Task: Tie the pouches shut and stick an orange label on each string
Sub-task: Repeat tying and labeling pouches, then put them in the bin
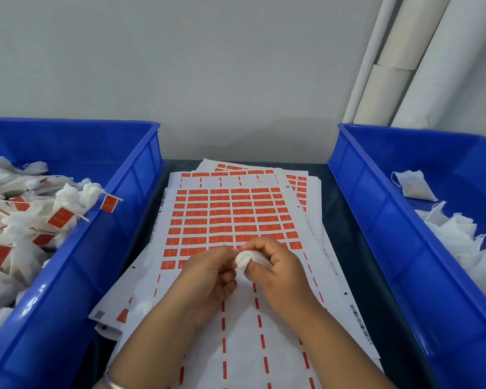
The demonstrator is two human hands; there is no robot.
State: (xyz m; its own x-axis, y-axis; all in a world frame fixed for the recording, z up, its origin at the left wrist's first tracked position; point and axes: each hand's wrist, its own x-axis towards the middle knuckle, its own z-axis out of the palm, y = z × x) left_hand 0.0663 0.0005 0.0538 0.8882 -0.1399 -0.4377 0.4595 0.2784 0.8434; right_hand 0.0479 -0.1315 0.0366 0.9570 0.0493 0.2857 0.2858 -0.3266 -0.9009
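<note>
- While both hands work at frame centre, the left bin [76, 248] at 9 o'clock holds pouches already tied and tagged orange; the right bin [404, 234] at 3 o'clock holds untagged pouches [460, 240].
- Label sheets [230, 217] lie stacked on the worktop [345, 248] between the bins, orange rows at 12 o'clock from the hands.
- Right hand [278, 268]: grip curled round the pouch [249, 261], bunched neck pointing to 9 o'clock.
- Left hand [211, 273]: fingertips pinched together at the neck; string itself too small to see.
- Judgement: tying under way; the left hand, at the neck, is better placed to reach the labels.
</note>
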